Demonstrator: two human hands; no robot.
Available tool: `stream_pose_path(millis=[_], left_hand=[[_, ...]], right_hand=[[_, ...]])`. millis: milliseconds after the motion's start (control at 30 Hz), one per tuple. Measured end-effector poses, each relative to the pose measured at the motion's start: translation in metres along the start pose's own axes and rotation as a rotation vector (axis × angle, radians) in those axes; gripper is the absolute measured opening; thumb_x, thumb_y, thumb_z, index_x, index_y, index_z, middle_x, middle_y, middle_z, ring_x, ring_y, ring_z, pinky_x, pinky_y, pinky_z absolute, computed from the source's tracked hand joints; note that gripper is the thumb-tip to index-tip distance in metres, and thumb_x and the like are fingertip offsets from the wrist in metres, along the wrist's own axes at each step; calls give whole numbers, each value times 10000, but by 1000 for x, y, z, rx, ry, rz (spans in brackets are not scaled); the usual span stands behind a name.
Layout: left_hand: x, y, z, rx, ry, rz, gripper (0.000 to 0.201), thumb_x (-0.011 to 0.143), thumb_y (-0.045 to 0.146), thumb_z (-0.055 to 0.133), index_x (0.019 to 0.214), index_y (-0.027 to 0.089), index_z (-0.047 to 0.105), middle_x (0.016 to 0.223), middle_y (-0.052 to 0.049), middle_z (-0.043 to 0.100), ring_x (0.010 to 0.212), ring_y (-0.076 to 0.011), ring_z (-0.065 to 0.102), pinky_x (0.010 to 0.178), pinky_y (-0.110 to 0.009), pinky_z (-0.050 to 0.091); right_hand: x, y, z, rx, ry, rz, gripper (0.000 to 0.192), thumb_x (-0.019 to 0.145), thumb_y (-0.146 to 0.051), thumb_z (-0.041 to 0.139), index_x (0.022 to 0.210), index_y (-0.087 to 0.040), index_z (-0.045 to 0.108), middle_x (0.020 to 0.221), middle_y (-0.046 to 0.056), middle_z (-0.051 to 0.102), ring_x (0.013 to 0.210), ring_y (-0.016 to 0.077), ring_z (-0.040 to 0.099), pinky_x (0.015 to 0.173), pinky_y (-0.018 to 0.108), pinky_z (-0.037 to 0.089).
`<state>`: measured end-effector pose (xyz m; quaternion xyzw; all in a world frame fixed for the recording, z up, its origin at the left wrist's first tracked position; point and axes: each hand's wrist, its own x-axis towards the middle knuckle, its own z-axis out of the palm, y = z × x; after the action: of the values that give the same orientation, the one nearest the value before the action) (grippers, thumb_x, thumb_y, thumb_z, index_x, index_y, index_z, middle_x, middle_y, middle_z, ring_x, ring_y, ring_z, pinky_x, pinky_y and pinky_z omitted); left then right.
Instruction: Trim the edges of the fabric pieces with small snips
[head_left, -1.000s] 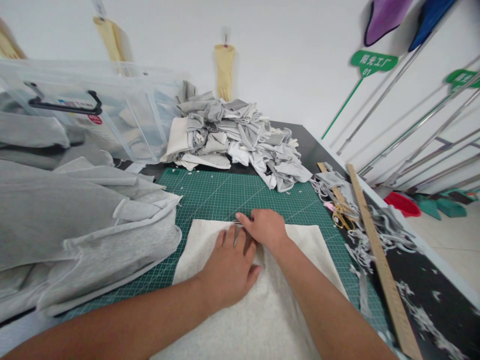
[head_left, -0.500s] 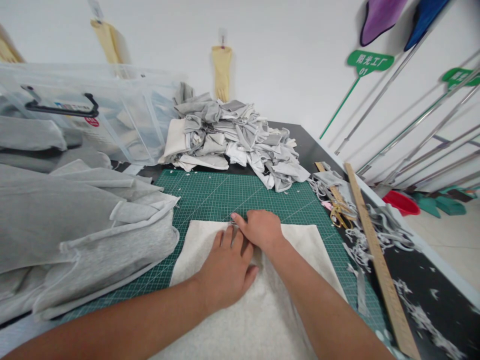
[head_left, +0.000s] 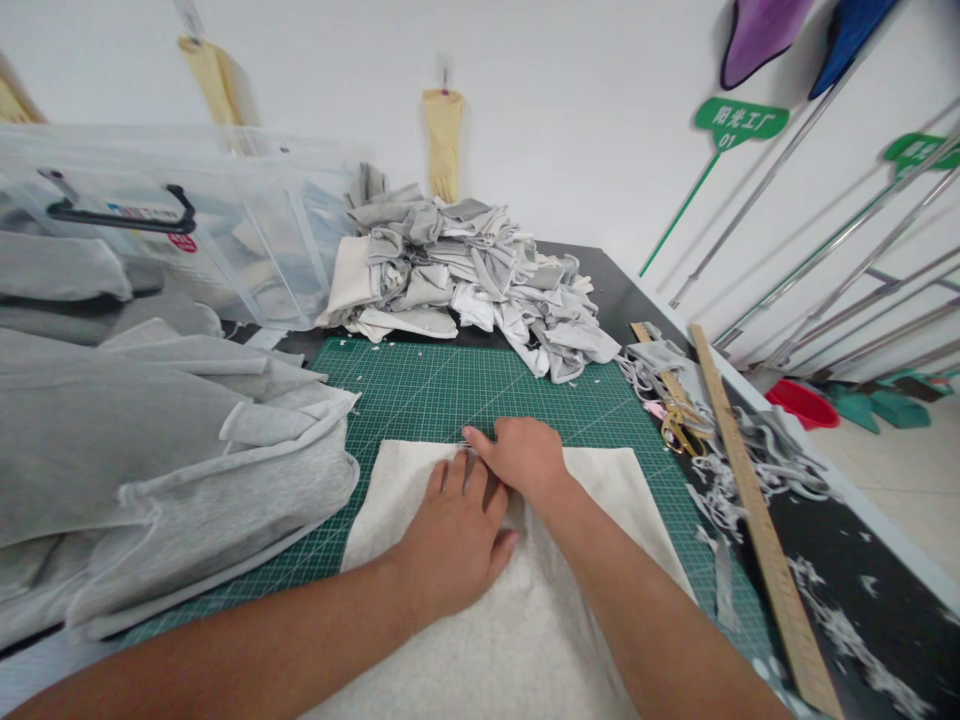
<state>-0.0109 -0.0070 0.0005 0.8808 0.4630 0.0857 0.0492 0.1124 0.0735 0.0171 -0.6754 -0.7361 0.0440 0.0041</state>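
A cream-coloured cloth lies flat in front of me on the green gridded cutting mat. On its upper part my left hand rests palm down with the fingers stretched out, pressing the fabric. My right hand is at the cloth's far edge, its fingers curled and its thumb pointing left along that edge. What those curled fingers hold is hidden; a small thin glint shows under the thumb. The fingertips of the left hand are close beside the right hand.
Grey fabric pieces are heaped on the left before a clear plastic bin. A pile of cloth scraps stands at the back. On the right lie a wooden ruler, gold-handled scissors and thread trimmings.
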Motion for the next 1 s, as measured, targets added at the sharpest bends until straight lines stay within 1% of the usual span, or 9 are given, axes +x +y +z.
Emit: stream_pose_path(millis=[267, 433, 700, 1000], left_hand=[[0, -1, 1, -2, 8, 6, 530, 898, 479, 406, 1340, 186, 418, 1433, -175, 334, 1319, -400, 271, 1031, -600, 231], [0, 0, 1, 6, 15, 4, 537, 895, 480, 410, 1336, 173, 420, 1413, -189, 347, 1311, -401, 282, 1040, -591, 224], [-1, -1, 2, 4, 16, 1, 539, 897, 487, 402, 1332, 168, 426, 1409, -187, 347, 1311, -405, 278, 1039, -594, 224], [1, 0, 0, 6, 13, 2, 524, 895, 475, 417, 1323, 173, 442, 1421, -173, 346, 1314, -393, 281, 1048, -588, 224]], right_hand=[[0, 0, 0, -18, -1, 8, 748, 840, -733, 222, 889, -167, 708, 859, 153, 695, 852, 289, 652, 732, 388, 459], [1, 2, 3, -10, 18, -12, 751, 837, -739, 207, 877, -177, 705, 840, 151, 693, 824, 294, 650, 709, 402, 457], [2, 2, 4, -9, 27, -17, 751, 833, -743, 206, 845, -180, 703, 802, 137, 688, 795, 285, 651, 688, 385, 458], [0, 3, 4, 7, 40, -21, 742, 842, -732, 211, 859, -177, 704, 814, 133, 693, 807, 271, 651, 712, 376, 460]])
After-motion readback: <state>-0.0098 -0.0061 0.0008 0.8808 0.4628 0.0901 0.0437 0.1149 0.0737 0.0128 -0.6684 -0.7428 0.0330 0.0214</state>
